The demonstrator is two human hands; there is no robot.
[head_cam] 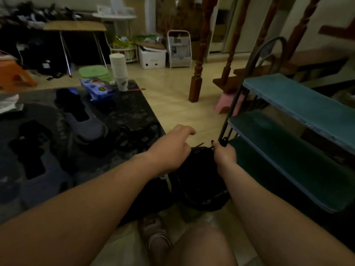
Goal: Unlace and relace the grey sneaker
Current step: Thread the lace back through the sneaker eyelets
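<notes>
Two hands are held over a dark grey fabric sneaker [201,181], which is set on the pale floor between the forearms. A thin dark lace [199,145] is pinched by the right hand [224,153]. The left hand [172,148] is curled beside it, and whether anything is gripped cannot be told. A teal-shelved metal shoe rack [288,96] is seen at right, and a dark patterned rug [124,112] at left.

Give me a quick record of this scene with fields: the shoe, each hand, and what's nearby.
shoe in work: dark sneaker, on the floor between the forearms, blurred
lace: dark, ends stick up at the sneaker's far end
left hand: over the sneaker, fingers curled, grip hidden
right hand: seems to pinch the lace
second sneaker: greyish, on the dark rug
right side: shoe rack, teal shelves
light: dim
</notes>
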